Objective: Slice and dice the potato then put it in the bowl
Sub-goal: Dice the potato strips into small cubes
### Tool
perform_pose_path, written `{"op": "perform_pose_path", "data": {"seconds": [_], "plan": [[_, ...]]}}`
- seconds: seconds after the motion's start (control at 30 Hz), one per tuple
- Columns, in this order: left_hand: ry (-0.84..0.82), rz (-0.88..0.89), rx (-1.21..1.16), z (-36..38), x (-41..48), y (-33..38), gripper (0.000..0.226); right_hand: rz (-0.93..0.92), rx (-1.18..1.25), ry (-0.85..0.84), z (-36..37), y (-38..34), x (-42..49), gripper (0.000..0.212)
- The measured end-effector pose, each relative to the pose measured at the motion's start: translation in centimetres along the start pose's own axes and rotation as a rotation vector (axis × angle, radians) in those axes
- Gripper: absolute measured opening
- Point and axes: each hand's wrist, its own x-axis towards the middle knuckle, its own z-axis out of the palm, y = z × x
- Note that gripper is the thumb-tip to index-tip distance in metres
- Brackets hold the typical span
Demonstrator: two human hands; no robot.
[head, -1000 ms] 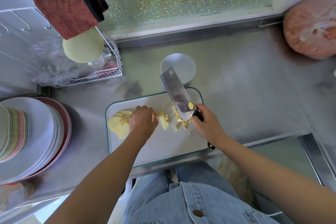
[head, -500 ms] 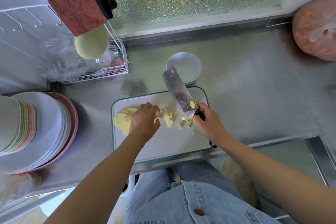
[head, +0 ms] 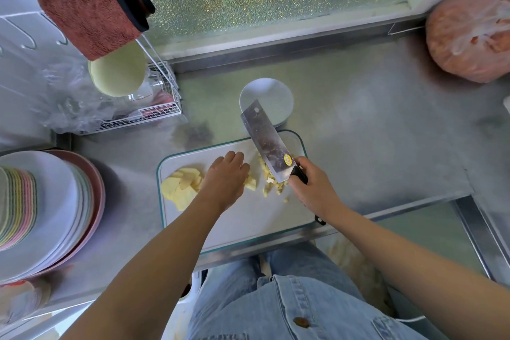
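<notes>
Yellow potato slices [head: 180, 188] lie on the board [head: 248, 219]; your left hand [head: 225, 181] pins potato strips [head: 250, 183] under curled fingers, your right hand [head: 311, 190] grips the cleaver [head: 265, 138] over diced bits [head: 269, 190].

The left hand [head: 225, 181] covers most of the potato pieces [head: 250, 183] beneath it, and its fingertips are out of sight. The cleaver [head: 265, 138] hides part of the diced potato [head: 269, 190] and the near rim of the bowl [head: 271, 94]. The right hand [head: 311, 189] conceals most of the cleaver's handle [head: 299, 174]. The plate stack [head: 49, 212] is cut off at the left edge, and the pink bag [head: 466, 36] at the right.
</notes>
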Motion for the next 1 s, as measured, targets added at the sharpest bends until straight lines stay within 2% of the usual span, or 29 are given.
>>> {"op": "perform_pose_path", "data": {"seconds": [0.07, 0.37, 0.57, 0.87, 1.0], "plan": [[-0.014, 0.057, -0.008, 0.2, 0.0, 0.0, 0.029, 0.001, 0.005, -0.006, 0.0, 0.1, 0.1, 0.017], [-0.049, 0.093, 0.075, -0.1, 0.1, 0.4, 0.031, -0.001, 0.007, -0.002, 0.0, 0.2, 0.1, 0.031], [-0.103, 0.037, 0.221, -0.1, 0.5, 1.7, 0.039, 0.014, -0.009, 0.015, -0.2, 0.7, 0.0, 0.015], [-0.046, 0.042, 0.121, 1.0, -0.6, 1.2, 0.025, 0.019, 0.002, 0.009, -0.4, 1.1, -0.3, 0.01], [0.009, -0.118, -0.005, 1.5, -0.6, 1.1, 0.013, 0.01, -0.009, 0.012, -0.3, 1.5, -0.3, 0.013]]}}
